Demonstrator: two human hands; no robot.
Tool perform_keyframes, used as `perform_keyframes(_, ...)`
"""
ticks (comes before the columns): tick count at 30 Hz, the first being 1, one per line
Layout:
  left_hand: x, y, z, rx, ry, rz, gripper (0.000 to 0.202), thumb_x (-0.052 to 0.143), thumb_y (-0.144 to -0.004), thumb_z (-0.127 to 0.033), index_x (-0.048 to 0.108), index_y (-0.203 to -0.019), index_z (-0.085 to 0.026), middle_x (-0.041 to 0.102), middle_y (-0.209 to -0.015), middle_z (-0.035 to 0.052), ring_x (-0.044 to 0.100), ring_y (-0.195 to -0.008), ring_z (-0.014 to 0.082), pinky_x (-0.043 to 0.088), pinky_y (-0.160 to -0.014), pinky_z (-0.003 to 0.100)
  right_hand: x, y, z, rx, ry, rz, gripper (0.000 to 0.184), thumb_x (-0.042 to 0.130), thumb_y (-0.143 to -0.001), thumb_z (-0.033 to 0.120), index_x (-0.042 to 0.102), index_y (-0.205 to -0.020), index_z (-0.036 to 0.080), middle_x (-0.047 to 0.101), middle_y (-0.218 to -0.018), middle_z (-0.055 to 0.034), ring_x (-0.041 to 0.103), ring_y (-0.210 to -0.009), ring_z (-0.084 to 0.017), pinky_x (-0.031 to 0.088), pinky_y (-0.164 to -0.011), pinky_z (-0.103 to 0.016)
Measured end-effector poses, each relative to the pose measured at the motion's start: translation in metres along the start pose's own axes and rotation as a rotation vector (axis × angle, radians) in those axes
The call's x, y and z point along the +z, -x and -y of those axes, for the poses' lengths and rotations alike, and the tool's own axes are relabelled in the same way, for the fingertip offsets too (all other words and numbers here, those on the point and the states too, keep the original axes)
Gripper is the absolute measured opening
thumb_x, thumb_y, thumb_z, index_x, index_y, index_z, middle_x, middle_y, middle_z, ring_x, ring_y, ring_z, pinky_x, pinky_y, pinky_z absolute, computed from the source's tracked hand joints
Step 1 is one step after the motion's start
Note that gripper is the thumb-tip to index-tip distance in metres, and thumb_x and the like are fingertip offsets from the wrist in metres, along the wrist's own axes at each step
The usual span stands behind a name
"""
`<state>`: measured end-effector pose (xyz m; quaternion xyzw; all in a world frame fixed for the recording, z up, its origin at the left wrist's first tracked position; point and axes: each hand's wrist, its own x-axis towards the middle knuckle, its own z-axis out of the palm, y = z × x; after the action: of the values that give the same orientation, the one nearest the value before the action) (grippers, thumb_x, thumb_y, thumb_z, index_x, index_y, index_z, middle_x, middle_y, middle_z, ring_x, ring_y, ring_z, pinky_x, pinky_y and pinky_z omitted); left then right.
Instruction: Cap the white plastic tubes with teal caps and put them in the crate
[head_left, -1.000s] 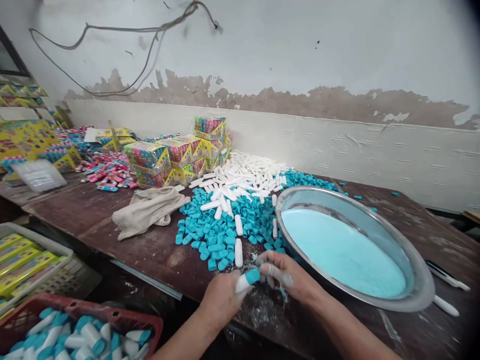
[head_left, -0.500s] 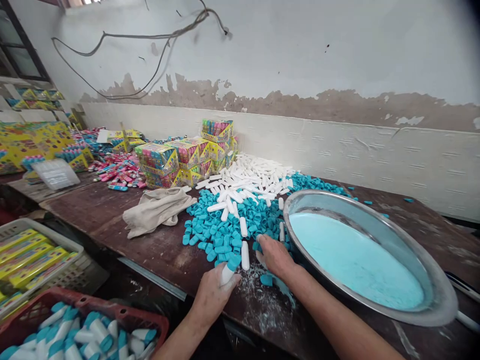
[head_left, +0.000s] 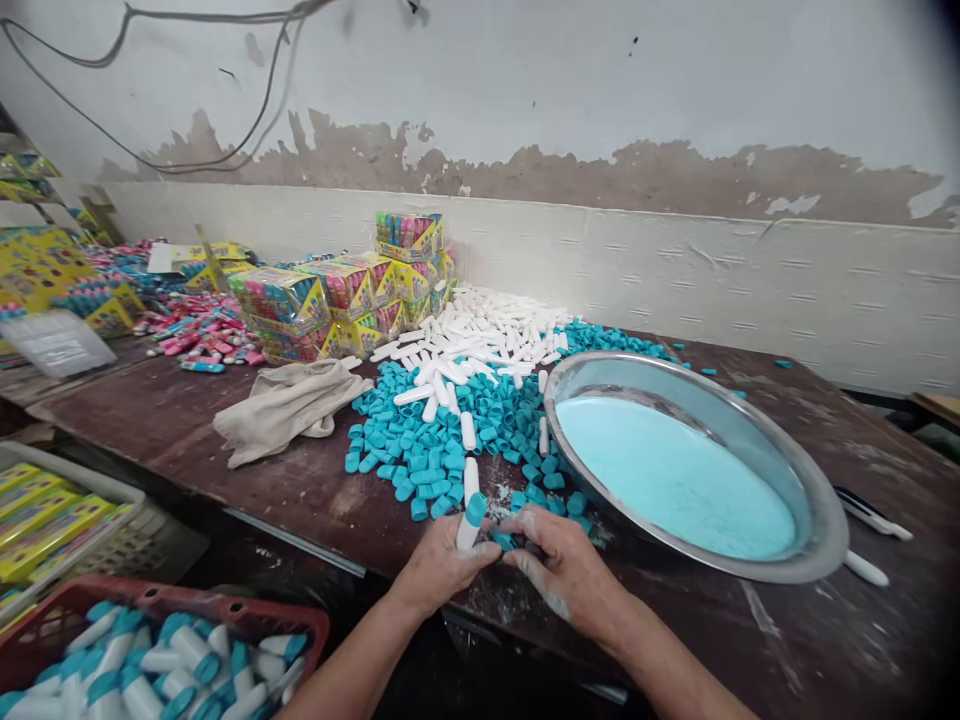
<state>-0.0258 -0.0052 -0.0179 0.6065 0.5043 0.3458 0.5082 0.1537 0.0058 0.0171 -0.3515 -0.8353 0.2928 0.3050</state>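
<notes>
My left hand (head_left: 442, 565) is closed around a white tube with a teal cap (head_left: 471, 522), which stands tilted with the capped end up. Close beside it, my right hand (head_left: 562, 568) has its thumb and fingers pinched on a loose teal cap (head_left: 504, 541), partly hidden by the fingers. Just beyond the hands is a heap of teal caps (head_left: 427, 470). A white tube (head_left: 471, 478) lies right behind the held one, and a pile of white tubes (head_left: 495, 335) spreads farther back.
A metal basin (head_left: 814, 560) with pale blue powder stands at right. A cloth (head_left: 289, 410) lies left of the caps, before stacked packs (head_left: 337, 290). At lower left, a red crate (head_left: 285, 620) holds capped tubes beside a pale basket (head_left: 161, 520) of yellow boxes.
My right hand has drawn back from the cap heap toward my left hand and now pinches a teal cap. My left hand still holds the capped tube. The view has shifted slightly right.
</notes>
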Motion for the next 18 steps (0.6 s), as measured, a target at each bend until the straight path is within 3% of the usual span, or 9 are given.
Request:
perform_keyframes(4,-0.009,0.011,-0.006,0.076,-0.101,-0.060,0.027,0.055,-0.075,-0.040,0.060,-0.078,-0.014,0.055,-0.067,-0.0014,0.048,-0.064,0.0122,0.036,-0.061,0.021,0.001,-0.006,-0.013,0.118,0.068,0.008,0.018,0.054,-0.078,0.013,0.063,-0.093,0.018,0.064,-0.087,-0.0056,0.059,-0.083,-0.020,0.044,-0.074,-0.029)
perform_keyframes(8,-0.023,0.025,0.001,-0.016,-0.307,-0.216,0.022,0.051,-0.078,-0.035,0.059,-0.074,-0.016,0.060,-0.072,-0.0006,0.052,-0.068,0.0143,0.036,-0.063,0.022,0.000,-0.030,-0.022,0.224,0.271,0.112,0.024,0.051,-0.079,0.009,0.064,-0.097,0.018,0.063,-0.089,-0.0056,0.059,-0.081,-0.018,0.043,-0.071,-0.025)
perform_keyframes(12,-0.032,0.030,0.010,-0.070,-0.367,-0.311,0.024,0.048,-0.079,-0.036,0.058,-0.072,-0.016,0.058,-0.066,-0.0009,0.051,-0.063,0.0143,0.034,-0.058,0.022,0.011,-0.069,-0.020,0.188,0.631,0.154,0.025,0.040,-0.090,0.018,0.063,-0.099,0.019,0.060,-0.092,-0.0066,0.058,-0.084,-0.018,0.040,-0.069,-0.024)
perform_keyframes(15,-0.033,0.030,0.011,-0.062,-0.350,-0.329,0.024,0.048,-0.079,-0.037,0.059,-0.075,-0.015,0.059,-0.067,-0.0002,0.051,-0.064,0.0148,0.035,-0.059,0.022,0.030,-0.099,-0.019,0.136,0.673,0.206,0.020,0.044,-0.089,0.022,0.063,-0.096,0.019,0.059,-0.096,-0.0072,0.057,-0.088,-0.020,0.040,-0.073,-0.026)
perform_keyframes(18,-0.033,0.030,0.010,-0.064,-0.333,-0.341,0.025,0.048,-0.079,-0.037,0.060,-0.075,-0.015,0.060,-0.067,0.0001,0.052,-0.064,0.0150,0.035,-0.058,0.022,0.047,-0.117,-0.022,0.143,0.692,0.208,0.014,0.051,-0.084,0.019,0.061,-0.092,0.014,0.057,-0.103,-0.0132,0.057,-0.090,-0.024,0.041,-0.076,-0.030)
